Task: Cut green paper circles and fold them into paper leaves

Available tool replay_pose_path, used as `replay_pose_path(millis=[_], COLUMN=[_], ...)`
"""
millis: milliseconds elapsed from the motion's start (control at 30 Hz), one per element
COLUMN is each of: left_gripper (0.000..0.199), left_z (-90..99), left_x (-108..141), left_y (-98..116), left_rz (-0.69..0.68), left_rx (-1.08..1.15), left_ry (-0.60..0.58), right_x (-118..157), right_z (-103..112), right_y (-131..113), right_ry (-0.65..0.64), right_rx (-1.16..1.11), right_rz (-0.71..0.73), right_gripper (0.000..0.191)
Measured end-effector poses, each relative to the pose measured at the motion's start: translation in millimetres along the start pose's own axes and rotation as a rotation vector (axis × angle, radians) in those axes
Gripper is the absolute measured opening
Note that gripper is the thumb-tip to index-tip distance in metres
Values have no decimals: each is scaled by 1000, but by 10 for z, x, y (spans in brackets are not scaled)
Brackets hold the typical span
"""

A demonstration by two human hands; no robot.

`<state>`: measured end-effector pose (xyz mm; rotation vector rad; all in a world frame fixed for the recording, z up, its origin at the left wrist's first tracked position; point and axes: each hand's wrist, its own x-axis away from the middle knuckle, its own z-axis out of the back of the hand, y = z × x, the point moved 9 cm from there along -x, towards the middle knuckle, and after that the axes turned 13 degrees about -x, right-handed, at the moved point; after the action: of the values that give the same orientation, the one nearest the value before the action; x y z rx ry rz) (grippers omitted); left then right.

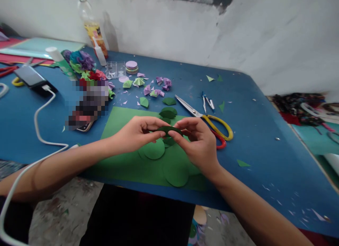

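Between both hands is a dark green paper leaf (169,129), seen nearly edge-on and bent. My left hand (140,131) pinches its left end between thumb and fingers, while my right hand (198,142) pinches the right end. Beneath them lies a green paper sheet (119,168) with cut green paper circles on it, one light circle (154,149) below my left fingers and a larger circle (177,173) nearer the table edge. Several folded green leaves (168,113) lie just beyond my fingertips. Scissors (194,112) with yellow and red handles rest beside my right hand.
Purple and green paper pieces (156,92) lie scattered beyond the sheet. A drawing compass (208,102) is to the right. At left are a phone (31,78) with a white cable (37,122), a glue stick (59,60), paper flowers (82,60) and a bottle (92,25) by the wall.
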<state>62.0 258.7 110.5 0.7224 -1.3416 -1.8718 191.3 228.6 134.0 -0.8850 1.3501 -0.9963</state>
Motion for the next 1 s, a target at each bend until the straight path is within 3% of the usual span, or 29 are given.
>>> replay_pose_path(millis=[433,633,900,1000], left_gripper=[21,26,25,33], left_z=[7,-33,-22,3], left_x=[-3,6,9,11], left_y=[25,12,57,57], left_rz=[-6,-19,-80,-57], left_rx=[-51,-205,-380,-378], left_ry=[7,-49,-23,-20], right_x=[-6,19,27,20], right_z=[-24,-60,-118,-120], right_y=[34,27,29,93], right_ry=[-24,-55,-113,-132], right_rx=[-51,-37,-80,-55], right_rz=[-49,-28,-18,-65], right_gripper=[17,17,12,24])
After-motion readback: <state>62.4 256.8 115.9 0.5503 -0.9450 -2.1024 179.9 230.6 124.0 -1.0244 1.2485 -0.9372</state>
